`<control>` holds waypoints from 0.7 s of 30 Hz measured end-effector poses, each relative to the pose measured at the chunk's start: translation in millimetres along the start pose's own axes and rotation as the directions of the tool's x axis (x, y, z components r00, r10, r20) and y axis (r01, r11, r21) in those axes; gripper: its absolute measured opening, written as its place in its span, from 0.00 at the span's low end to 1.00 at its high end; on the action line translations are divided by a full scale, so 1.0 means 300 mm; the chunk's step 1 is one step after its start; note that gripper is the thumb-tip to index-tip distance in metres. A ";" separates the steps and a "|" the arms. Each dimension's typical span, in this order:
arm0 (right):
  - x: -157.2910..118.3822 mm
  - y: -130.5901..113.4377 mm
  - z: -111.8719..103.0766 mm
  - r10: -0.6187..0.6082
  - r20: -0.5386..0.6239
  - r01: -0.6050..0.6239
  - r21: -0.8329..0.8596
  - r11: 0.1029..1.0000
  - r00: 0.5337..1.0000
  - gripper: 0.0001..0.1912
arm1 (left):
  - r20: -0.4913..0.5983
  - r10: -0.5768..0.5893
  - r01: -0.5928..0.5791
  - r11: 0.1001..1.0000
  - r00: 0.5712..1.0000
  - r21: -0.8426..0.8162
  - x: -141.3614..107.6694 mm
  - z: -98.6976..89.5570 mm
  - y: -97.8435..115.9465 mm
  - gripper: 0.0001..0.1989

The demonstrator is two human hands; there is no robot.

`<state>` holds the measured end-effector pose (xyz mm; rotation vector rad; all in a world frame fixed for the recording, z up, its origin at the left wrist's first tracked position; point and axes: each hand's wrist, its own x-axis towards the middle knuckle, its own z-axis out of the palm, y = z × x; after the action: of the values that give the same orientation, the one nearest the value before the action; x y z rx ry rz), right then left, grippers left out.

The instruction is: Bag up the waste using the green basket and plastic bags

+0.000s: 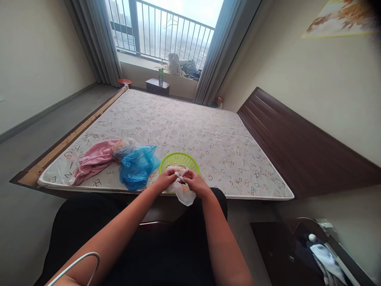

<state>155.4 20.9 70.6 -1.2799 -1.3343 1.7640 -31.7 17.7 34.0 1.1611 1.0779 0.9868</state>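
Head view: pinching a white bag [185,195] by its twisted neck with left hand [168,178] and right hand [194,182], both nearly closed. Running crosswise from hand to hand at the neck, then sagging below both, bottom end down. With a basket [178,159] just beyond the hands.

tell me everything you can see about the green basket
The green basket is round, bright lime, apparently plastic, with a smooth rim and a wall full of small openings. It sits on the patterned mattress near the front edge, beside the blue bag. The left hand and right hand, pinching a white plastic bag, hide its near side; whether they touch it is unclear.
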 end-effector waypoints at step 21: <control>0.058 0.078 0.027 -0.117 -0.278 0.092 -0.102 0.991 0.953 0.11 | -0.121 0.100 -0.073 0.975 0.988 0.209 -0.008 0.002 -0.025 0.15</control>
<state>143.8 25.1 43.1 -1.4218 -1.2990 1.4020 -31.1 14.2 27.0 1.3341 1.2650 1.0499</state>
